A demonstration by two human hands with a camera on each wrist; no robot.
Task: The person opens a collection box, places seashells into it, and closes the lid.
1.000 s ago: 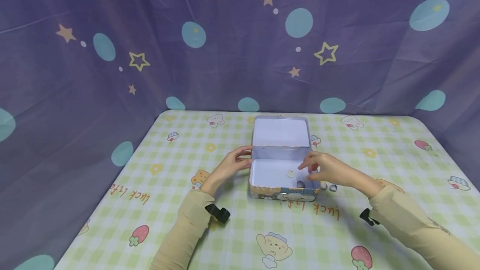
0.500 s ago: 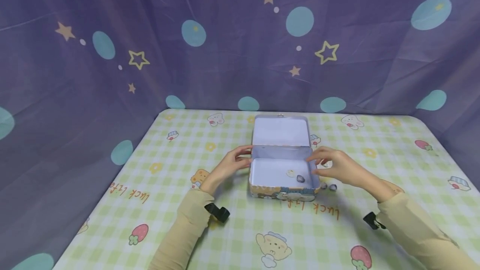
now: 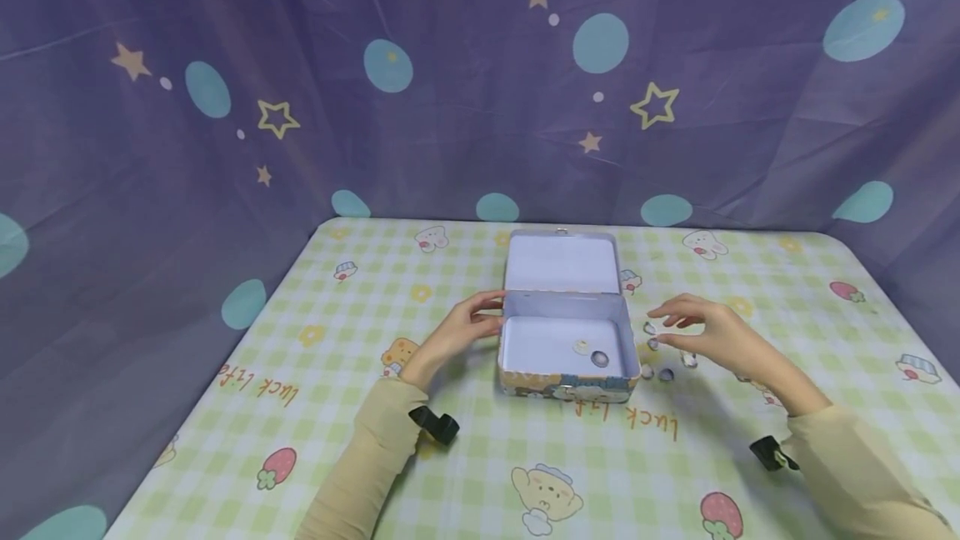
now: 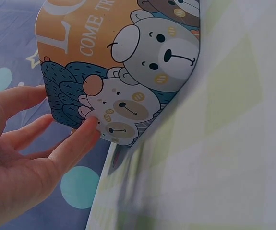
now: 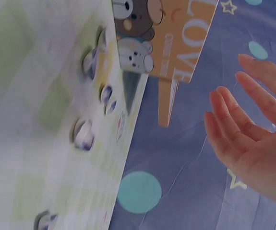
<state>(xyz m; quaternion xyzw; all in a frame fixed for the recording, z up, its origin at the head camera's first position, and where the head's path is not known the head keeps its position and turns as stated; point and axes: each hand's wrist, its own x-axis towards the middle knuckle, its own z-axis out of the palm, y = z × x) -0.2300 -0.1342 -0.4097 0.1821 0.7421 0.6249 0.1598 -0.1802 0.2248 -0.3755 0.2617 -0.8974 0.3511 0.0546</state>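
Note:
A tin box with cartoon bears printed on its sides stands with its hinged lid raised. My left hand rests its fingertips against the box's left side; in the left wrist view the fingers lie fairly straight at the printed wall. Inside the box are a dark shell and a pale one beside it. My right hand hovers to the right of the box with nothing in it, fingers loosely bent. Under and around it lie several small white-and-purple shells on the tablecloth.
The table has a green checked cloth with cartoon prints. A purple curtain with stars and blue ovals hangs behind the table and along its left side. Black straps are at both wrists.
My right hand has moved out of the box to the right, over the shells on the cloth. The dark shell stays behind in the box. My left hand has kept its place.

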